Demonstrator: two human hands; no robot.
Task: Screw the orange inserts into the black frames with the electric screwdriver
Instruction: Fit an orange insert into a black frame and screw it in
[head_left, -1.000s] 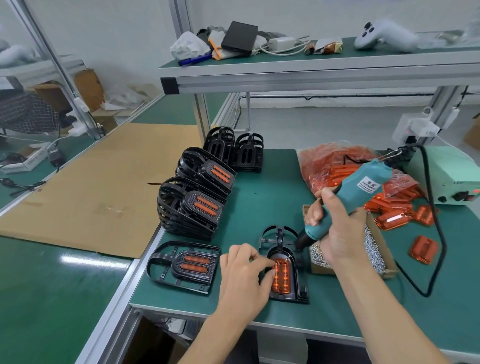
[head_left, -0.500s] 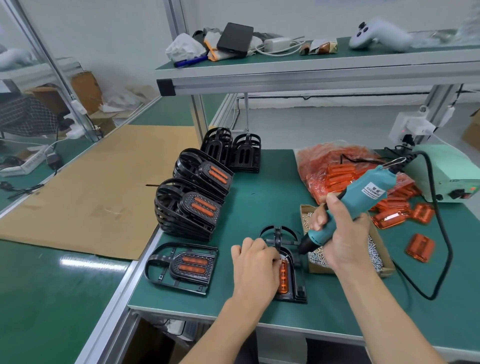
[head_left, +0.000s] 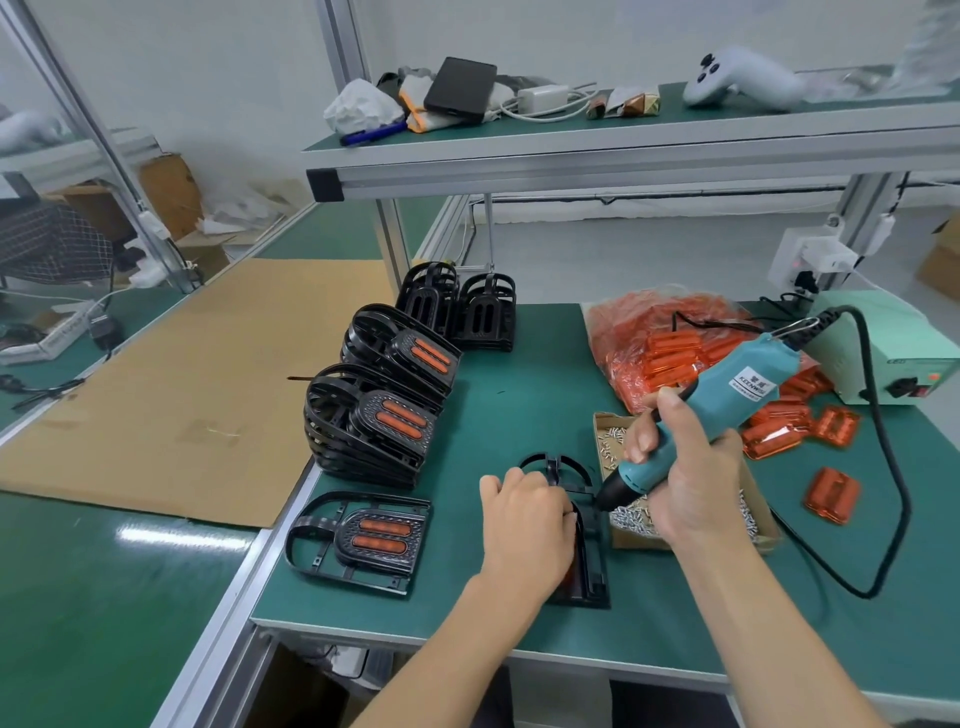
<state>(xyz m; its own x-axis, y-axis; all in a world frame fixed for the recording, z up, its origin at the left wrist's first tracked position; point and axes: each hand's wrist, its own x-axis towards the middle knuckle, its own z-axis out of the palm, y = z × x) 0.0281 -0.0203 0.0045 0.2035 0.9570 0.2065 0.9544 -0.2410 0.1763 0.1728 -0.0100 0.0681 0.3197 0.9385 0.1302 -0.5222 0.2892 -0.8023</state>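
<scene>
Mid-batch, by the look of it. Two stacks of finished frames (head_left: 382, 421) with orange inserts fitted at counter (head_left: 519, 395) left, one more finished frame (head_left: 358, 540) lying flat at the near edge. Further back, bare frames (head_left: 460, 306) upright, not yet fitted. Current frame (head_left: 584, 540) flat at near centre, its insert (head_left: 567, 571) mostly hidden under left hand (head_left: 524, 525), fingers curled over the frame's top, pressing it down. Right hand (head_left: 680, 478) clenched round screwdriver (head_left: 696, 415), bit angled at the frame's upper right edge; contact with a screw impossible to tell. Box of screws (head_left: 628, 514) just right. Plenty left: bag of inserts (head_left: 665, 343) and loose inserts (head_left: 831, 493) at right.
</scene>
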